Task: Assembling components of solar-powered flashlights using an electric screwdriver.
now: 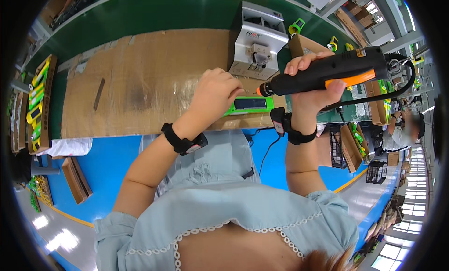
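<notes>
My right hand (311,93) is wrapped round a black electric screwdriver (308,77) with an orange lever, held almost level and pointing left. Its orange-ringed tip ends close to the fingertips of my left hand (215,93). Those fingers are pinched together just beyond the tip; whatever they hold is too small to make out. Below the tip, a bright green device (252,105) with a dark rectangular panel lies on the cardboard. My left hand covers its left end, and I cannot tell whether the hand touches it.
A silver boxy machine (255,60) stands behind the hands. Brown cardboard (140,79) covers the green bench (187,11). Boxes of green and yellow parts (47,102) sit at the left. The screwdriver's black cable (374,99) loops at right. A person (404,133) works far right.
</notes>
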The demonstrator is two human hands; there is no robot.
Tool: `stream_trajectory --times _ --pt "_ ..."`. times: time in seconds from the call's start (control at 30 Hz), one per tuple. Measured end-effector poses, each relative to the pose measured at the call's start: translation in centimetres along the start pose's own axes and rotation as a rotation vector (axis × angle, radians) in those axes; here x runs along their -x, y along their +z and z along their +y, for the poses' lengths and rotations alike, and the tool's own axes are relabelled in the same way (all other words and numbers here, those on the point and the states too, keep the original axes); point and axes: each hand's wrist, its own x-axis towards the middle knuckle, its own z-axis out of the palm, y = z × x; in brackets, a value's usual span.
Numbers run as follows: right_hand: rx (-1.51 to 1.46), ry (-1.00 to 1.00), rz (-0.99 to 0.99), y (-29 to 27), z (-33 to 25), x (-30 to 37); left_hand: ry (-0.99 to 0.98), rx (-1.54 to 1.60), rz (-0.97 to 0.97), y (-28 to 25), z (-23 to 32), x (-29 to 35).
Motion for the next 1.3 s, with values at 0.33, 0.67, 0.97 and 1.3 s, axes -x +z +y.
stream_trajectory --times 0.33,0.67,0.97,1.3 --pt "0.196 -0.240 0.012 -0.6 3.7 -5.4 -0.080 -0.282 0.243 0.6 -4.7 -13.8" --pt "0.394 -0.118 -0.062 -1.0 5.4 -6.1 -0.235 -0.227 -0.515 -2.8 1.2 -0.5" --pt "0.157 0.184 -0.094 0.6 2.5 -0.5 -0.228 -0.035 -0.217 1.2 0.5 4.8" --pt "0.020 0.126 -0.084 2.6 1.8 3.8 -0.209 -0.023 -0.130 1.6 0.1 5.1"
